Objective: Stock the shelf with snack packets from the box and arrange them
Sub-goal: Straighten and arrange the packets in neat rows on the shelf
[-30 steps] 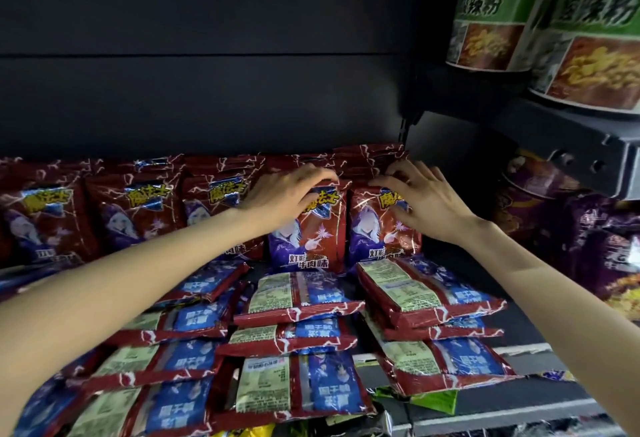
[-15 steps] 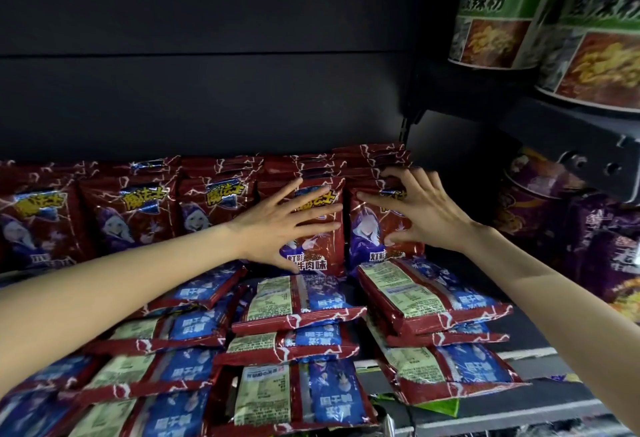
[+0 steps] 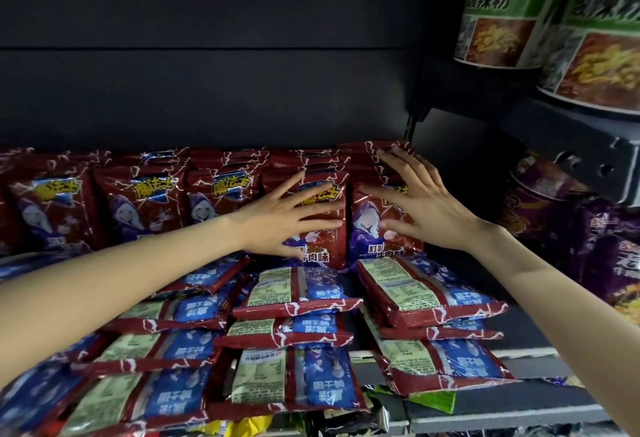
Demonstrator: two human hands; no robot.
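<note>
Red snack packets with a purple wizard stand upright in rows along the back of the dark shelf [image 3: 519, 364]. My left hand [image 3: 287, 218] lies flat with spread fingers against the front of one upright packet [image 3: 323, 246]. My right hand [image 3: 419, 204] presses with straight, spread fingers on the neighbouring upright packet [image 3: 370, 229] at the right end of the row. In front, several packets lie flat, back side up, in stacks [image 3: 294, 298]. The box is out of view.
Green-labelled noodle tubs [image 3: 498, 17] stand on a higher shelf at upper right, with its dark bracket [image 3: 588, 159] jutting out. Purple tubs and packets [image 3: 606, 256] fill the space at right. A green wrapper [image 3: 433, 400] pokes out at the shelf front.
Both hands went from curled over the packets' tops to flat with spread fingers on their fronts. The right hand's fingertips have moved up to the packets' top edges.
</note>
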